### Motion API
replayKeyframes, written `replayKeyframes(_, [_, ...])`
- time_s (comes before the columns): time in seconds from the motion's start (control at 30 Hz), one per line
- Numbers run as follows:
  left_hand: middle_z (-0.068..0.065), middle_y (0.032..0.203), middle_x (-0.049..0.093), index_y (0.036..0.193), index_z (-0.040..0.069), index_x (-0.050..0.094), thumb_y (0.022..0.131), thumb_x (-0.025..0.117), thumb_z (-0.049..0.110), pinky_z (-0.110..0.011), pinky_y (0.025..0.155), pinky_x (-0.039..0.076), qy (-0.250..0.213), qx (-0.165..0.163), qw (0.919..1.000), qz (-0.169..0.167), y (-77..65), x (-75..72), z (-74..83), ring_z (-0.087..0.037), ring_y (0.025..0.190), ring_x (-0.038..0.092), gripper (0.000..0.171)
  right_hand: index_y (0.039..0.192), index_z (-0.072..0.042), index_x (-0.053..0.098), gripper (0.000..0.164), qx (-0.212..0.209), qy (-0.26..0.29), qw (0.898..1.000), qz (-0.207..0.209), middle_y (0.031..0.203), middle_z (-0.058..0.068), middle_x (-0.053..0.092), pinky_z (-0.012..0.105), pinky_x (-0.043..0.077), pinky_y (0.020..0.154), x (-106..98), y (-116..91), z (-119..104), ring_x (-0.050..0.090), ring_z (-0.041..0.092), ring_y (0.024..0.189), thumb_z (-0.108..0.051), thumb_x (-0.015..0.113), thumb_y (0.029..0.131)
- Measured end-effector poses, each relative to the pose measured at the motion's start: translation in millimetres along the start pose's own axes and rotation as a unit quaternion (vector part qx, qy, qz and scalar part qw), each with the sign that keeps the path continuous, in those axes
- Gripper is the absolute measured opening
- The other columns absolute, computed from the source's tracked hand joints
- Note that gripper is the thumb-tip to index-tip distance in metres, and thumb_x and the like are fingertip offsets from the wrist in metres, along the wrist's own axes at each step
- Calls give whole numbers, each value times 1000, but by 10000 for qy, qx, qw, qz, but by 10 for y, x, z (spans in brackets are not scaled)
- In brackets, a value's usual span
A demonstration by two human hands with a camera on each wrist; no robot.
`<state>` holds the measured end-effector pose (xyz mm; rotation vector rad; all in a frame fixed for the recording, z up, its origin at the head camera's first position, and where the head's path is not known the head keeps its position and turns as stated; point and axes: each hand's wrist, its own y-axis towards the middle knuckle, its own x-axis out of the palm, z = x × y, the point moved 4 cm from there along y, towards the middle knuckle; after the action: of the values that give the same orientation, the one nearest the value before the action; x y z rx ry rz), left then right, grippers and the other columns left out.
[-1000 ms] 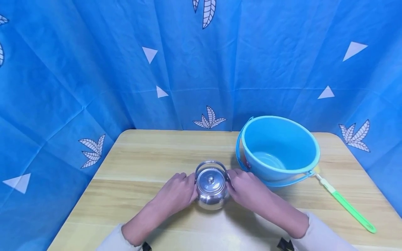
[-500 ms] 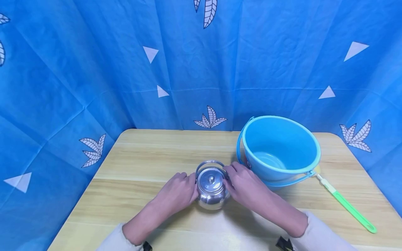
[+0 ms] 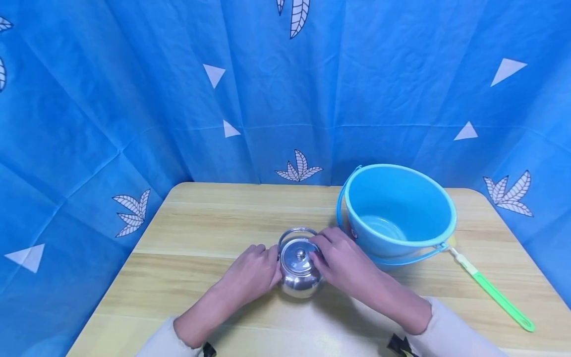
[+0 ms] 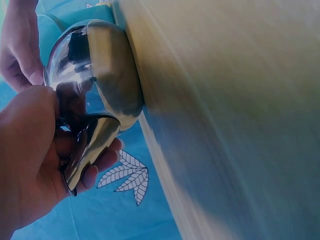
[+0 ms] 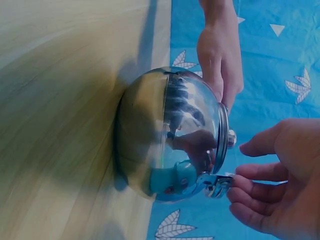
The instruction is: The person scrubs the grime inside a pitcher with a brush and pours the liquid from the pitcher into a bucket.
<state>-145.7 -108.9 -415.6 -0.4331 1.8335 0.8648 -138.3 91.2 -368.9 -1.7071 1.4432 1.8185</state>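
A small shiny steel teapot (image 3: 300, 286) stands upright on the table, its lid (image 3: 298, 267) on and its handle (image 3: 289, 231) raised. My left hand (image 3: 255, 270) holds it by the spout (image 4: 92, 150), thumb along the near side and fingers curled behind. Over the teapot's right side is my right hand (image 3: 345, 258), fingers slightly bent. In the right wrist view its thumb points at the lid knob (image 5: 231, 138) with a small gap, while the index fingertip is right at the handle's hinge (image 5: 216, 184).
A light blue bucket (image 3: 403, 206) stands close beyond the right hand, its handle hanging down. A brush with a green handle (image 3: 501, 300) lies to the right, its head hidden behind the bucket. A blue patterned cloth (image 3: 276, 99) hangs behind the wooden table (image 3: 205, 223).
My right hand has come off the teapot's right side and moved up and left, its thumb nearing the lid knob. The left hand keeps its hold on the spout.
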Motion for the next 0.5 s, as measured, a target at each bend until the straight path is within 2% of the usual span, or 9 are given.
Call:
replayKeyframes(0.27, [6,64,49,89,10,63,98,61,33,-22,57,41,-7,31,10000,60,3,-8,1,-8,59,40,24,112,-6,75,32,-85,189,9996,-180,107,7,72,33,62,87,36,46,-55,68,20,102,-18,84,85])
replayKeyframes(0.5, [6,64,51,90,10,63,98,61,33,-22,58,43,27,46,9999,99,0,-2,0,-8,59,42,25,111,-7,75,30,-208,260,9994,-106,107,7,73,34,62,88,69,63,-92,68,20,102,-18,84,85])
